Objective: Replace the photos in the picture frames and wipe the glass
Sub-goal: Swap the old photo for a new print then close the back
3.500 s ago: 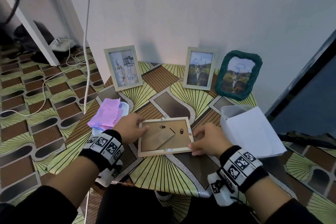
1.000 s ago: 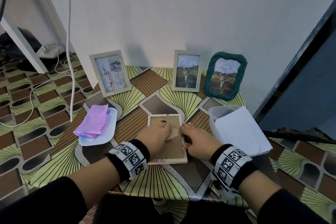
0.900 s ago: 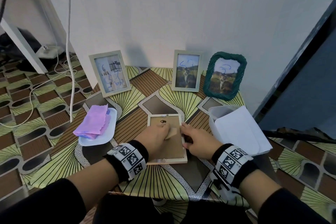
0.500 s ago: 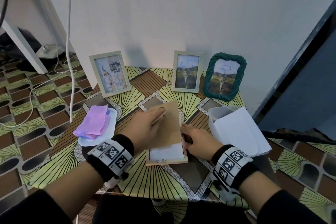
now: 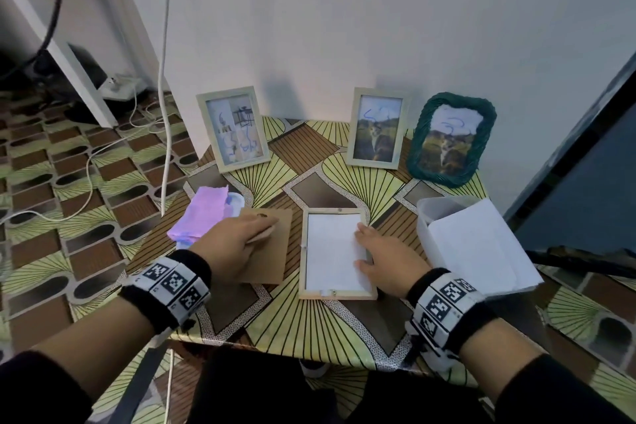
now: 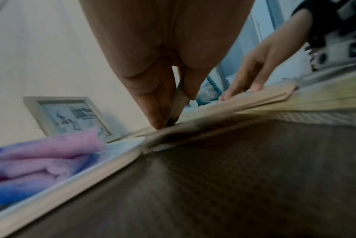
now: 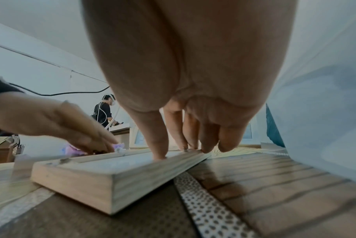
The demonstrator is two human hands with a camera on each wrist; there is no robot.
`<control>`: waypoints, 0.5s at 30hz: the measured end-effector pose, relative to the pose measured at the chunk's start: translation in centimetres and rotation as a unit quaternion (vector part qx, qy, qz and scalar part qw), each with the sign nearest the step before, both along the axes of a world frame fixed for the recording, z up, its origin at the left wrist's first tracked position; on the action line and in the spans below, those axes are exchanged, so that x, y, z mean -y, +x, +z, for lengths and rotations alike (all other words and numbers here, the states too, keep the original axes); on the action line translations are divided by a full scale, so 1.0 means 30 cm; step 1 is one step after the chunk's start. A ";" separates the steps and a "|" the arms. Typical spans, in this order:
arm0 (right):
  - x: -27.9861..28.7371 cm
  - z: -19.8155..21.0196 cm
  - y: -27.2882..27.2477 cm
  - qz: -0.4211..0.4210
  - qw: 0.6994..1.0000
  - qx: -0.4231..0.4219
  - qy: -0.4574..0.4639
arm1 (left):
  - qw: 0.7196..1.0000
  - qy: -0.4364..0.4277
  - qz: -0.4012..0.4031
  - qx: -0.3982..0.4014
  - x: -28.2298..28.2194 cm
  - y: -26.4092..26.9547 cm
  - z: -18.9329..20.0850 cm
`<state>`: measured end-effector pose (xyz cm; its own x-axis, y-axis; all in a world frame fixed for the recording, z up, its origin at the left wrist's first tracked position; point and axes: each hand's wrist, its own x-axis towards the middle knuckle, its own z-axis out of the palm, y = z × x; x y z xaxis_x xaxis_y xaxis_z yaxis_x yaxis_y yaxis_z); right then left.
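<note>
My left hand [image 5: 231, 240] pinches the back board [image 5: 266, 248], now off the frame [image 5: 336, 293] and beside it. My right hand [image 5: 389, 262] lies loose on the frame. The old photo [image 5: 332, 251] is still in; swapping and wiping are left

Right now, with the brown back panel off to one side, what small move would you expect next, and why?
Probably the right hand lifts out the white sheet lying in the wooden frame. The backing board is already out, pinched by its stand in the left hand beside the frame, so the sheet lies exposed, and the right fingers already touch its edge.
</note>
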<state>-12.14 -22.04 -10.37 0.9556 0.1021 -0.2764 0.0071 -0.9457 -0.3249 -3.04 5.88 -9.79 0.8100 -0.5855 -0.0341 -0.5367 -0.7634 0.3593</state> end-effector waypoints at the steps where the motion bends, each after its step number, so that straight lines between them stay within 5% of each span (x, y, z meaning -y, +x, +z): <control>1: 0.004 0.000 -0.004 -0.005 1.000 0.003 0.005 | 1.000 0.017 -0.013 -0.007 0.003 -0.007 -0.020; 11: 0.026 -0.004 -0.019 -0.024 0.999 -0.002 0.037 | 0.957 0.256 -0.133 -0.017 0.059 -0.042 -0.069; 15: 0.022 -0.002 -0.017 -0.024 0.999 -0.009 0.039 | 0.957 0.261 -0.120 -0.030 0.062 -0.050 -0.063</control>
<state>-12.66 -22.69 -10.42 0.9547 0.0780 -0.2872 -0.0447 -0.9165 -0.3975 -4.55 4.01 -11.69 0.6416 -0.6446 -0.4159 -0.7095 -0.7047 -0.0022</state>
